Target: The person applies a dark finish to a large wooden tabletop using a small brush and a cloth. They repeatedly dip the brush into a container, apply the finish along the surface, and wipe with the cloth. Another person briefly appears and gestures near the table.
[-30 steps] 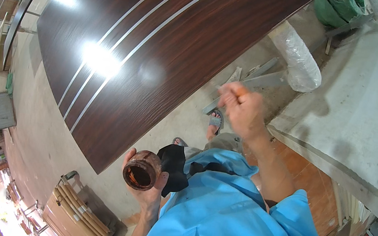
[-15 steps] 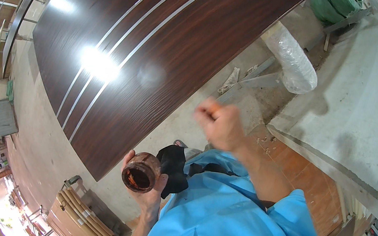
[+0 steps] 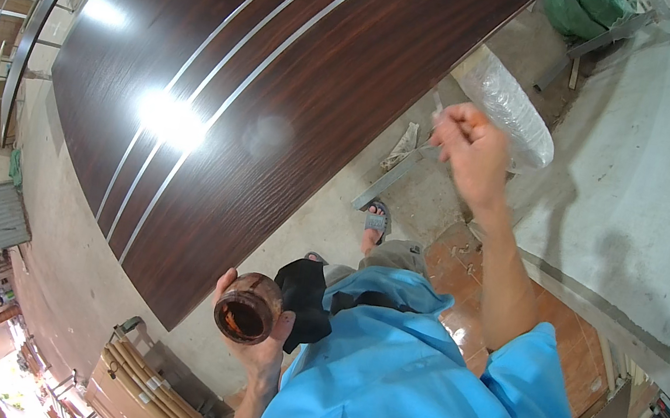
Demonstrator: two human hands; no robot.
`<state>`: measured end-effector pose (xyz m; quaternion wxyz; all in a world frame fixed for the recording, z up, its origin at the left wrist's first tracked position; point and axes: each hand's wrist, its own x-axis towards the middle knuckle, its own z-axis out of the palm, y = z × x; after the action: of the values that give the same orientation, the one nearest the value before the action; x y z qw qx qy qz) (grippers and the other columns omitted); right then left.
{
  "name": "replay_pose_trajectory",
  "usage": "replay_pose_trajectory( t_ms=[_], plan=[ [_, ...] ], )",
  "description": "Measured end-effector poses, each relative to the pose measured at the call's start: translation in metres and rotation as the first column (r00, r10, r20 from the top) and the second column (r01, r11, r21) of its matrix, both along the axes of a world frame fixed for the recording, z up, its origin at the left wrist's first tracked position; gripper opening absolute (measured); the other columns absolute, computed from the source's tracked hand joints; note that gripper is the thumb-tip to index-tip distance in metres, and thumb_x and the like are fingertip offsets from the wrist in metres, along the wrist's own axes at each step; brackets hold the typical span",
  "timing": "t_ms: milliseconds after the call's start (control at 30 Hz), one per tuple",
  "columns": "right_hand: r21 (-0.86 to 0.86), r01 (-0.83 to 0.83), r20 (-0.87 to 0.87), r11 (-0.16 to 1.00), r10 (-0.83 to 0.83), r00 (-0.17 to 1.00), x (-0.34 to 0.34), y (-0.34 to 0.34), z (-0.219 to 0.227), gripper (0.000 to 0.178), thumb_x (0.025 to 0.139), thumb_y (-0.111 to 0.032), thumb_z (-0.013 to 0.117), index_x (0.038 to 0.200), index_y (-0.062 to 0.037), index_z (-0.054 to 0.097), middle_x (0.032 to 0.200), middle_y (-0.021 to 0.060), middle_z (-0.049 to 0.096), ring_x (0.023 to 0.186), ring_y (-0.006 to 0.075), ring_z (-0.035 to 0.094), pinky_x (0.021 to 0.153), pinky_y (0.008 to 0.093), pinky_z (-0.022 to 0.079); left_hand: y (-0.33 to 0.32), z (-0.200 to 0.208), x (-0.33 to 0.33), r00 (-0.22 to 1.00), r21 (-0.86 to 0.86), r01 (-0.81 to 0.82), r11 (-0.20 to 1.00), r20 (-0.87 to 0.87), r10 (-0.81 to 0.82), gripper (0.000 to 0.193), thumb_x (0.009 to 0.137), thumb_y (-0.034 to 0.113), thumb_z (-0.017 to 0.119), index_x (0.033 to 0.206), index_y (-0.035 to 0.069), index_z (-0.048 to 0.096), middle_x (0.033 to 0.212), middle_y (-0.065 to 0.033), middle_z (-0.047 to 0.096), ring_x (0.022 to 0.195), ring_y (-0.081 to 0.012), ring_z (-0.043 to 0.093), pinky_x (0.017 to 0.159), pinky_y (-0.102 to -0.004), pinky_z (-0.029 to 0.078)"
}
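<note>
Dark wood-grain panel [image 3: 336, 94] lies left of right hand [image 3: 478, 160], ahead of left hand [image 3: 264, 351], long axis slanting ahead-right; which hand is nearer, can't tell. Left fingers wrapped around brown jar [image 3: 261, 291]. Right fingers pinched on slim tool [image 3: 437, 102], tip near panel edge.

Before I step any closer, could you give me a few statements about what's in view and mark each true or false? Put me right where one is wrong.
1. The left hand holds an open jar. True.
2. Three pale stripes run along the dark brown panel. True.
3. The right hand lies flat on the panel. False: it shows off the panel's right edge, fingers curled around a small orange item.
4. The person's shirt is red. False: it is light blue.
5. A bundle in clear wrapping shows partly behind the right hand. True.
</note>
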<state>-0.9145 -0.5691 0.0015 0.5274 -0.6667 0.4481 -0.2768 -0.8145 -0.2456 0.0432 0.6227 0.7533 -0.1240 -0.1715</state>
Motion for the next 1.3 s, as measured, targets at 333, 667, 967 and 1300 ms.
replay_pose_trajectory(
  t_ms=[333,667,967,1300],
  plan=[
    [0.240,-0.593,0.282,0.769,0.529,0.800,0.013,0.137,-0.001,0.023,0.092,-0.017,0.068,0.111,-0.0045,0.069,0.078,0.0097,0.072,0.073,0.0222,0.070,0.071,0.0340,0.054,-0.016,0.007,0.003,0.994,-0.016,0.031,0.999,0.105,-0.029,0.095,0.069,0.017,0.089,0.147,0.004,0.036,0.144,-0.0097,0.041,0.126,-0.0230,0.051,0.106,-0.0372,0.046],
    [0.409,-0.691,0.509,0.596,0.480,0.714,-0.009,0.159,0.008,0.036,0.085,0.003,0.065,0.121,0.0007,0.064,0.105,0.0066,0.069,0.098,0.0110,0.061,0.092,0.0289,0.050,-0.064,0.016,-0.008,0.995,-0.104,0.046,0.994,0.096,-0.036,0.086,0.078,0.005,0.084,0.148,0.001,0.033,0.128,-0.0110,0.055,0.113,-0.0194,0.060,0.101,-0.0326,0.048],
    [0.148,-0.154,0.353,0.977,0.093,0.931,-0.036,0.058,0.041,0.028,0.081,0.003,0.063,0.107,-0.0043,0.069,0.103,0.0012,0.067,0.093,0.0121,0.063,0.084,0.0276,0.052,-0.072,0.020,-0.009,0.994,-0.250,0.107,0.962,0.019,-0.105,0.094,0.073,0.005,0.088,0.148,0.002,0.031,0.126,-0.0130,0.057,0.112,-0.0212,0.062,0.099,-0.0340,0.050],
    [-0.768,-0.278,-0.249,0.577,0.131,0.960,0.037,-0.073,0.036,0.024,0.086,-0.012,0.069,0.108,-0.0034,0.065,0.097,0.0121,0.067,0.086,0.0331,0.061,0.078,0.0429,0.051,-0.015,0.019,-0.006,0.990,-0.209,0.135,0.969,0.063,-0.125,0.096,0.071,0.004,0.089,0.147,0.001,0.030,0.121,-0.0162,0.061,0.111,-0.0258,0.066,0.096,-0.0364,0.054]
  ],
)
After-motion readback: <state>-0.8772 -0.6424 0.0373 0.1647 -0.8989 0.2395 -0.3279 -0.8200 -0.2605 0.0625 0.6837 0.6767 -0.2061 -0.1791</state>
